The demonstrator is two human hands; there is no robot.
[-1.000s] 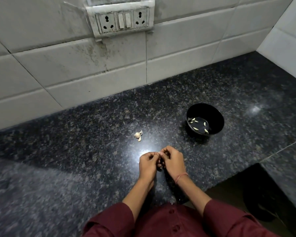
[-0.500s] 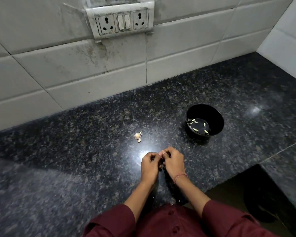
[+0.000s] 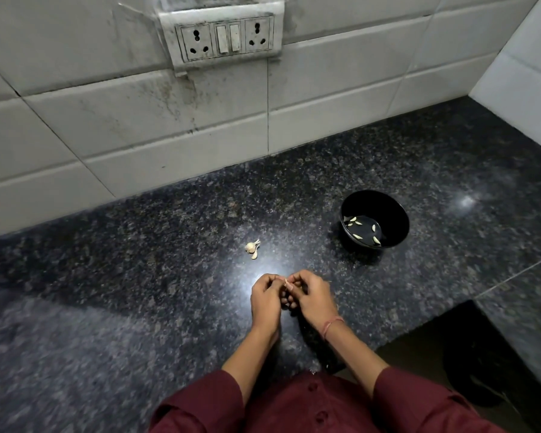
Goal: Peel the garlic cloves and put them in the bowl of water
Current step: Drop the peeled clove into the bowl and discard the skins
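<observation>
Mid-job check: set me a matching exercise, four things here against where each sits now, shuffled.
1 black bowl; 2 peeled cloves; 3 garlic cluster; 4 clove being peeled
A pinched between left hand and right hand; B on the counter, right of the hands; C inside the bowl; D on the counter, beyond the hands, slightly left
Pairs: 1-B; 2-C; 3-D; 4-A

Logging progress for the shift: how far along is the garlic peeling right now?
Done: several peeled cloves lie in the black bowl of water. In hand: the left hand and right hand pinch one clove between them. Left: finishing it, then the small unpeeled garlic cluster on the counter.
</observation>
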